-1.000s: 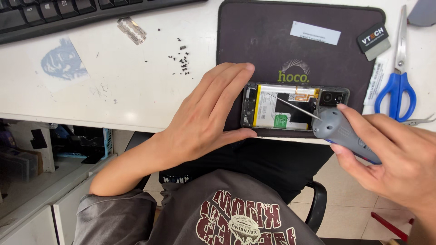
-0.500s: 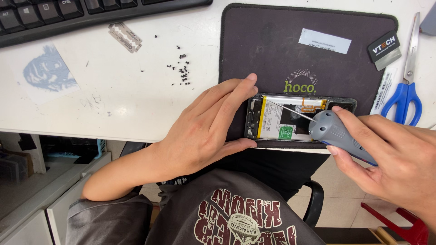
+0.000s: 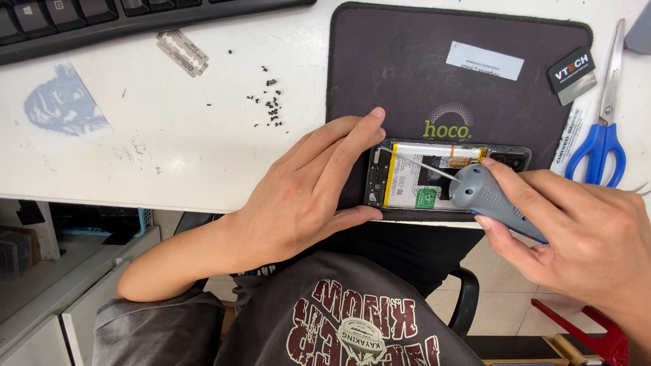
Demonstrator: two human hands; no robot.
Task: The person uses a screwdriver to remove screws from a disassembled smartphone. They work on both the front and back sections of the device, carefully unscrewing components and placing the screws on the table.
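Both hands barely shifted vs prior frame. Left hand [image 3: 305, 196] flat, fingers together, pins opened phone [image 3: 434, 177]; right hand [image 3: 583, 230] pinches grey screwdriver [image 3: 485, 200], tip at phone's left end.

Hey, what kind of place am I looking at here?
Most likely a phone repair bench at an office-style desk. An opened phone lies on a dark work mat, the right hand works it with a screwdriver, the left hand steadies it, and tiny screws sit nearby.
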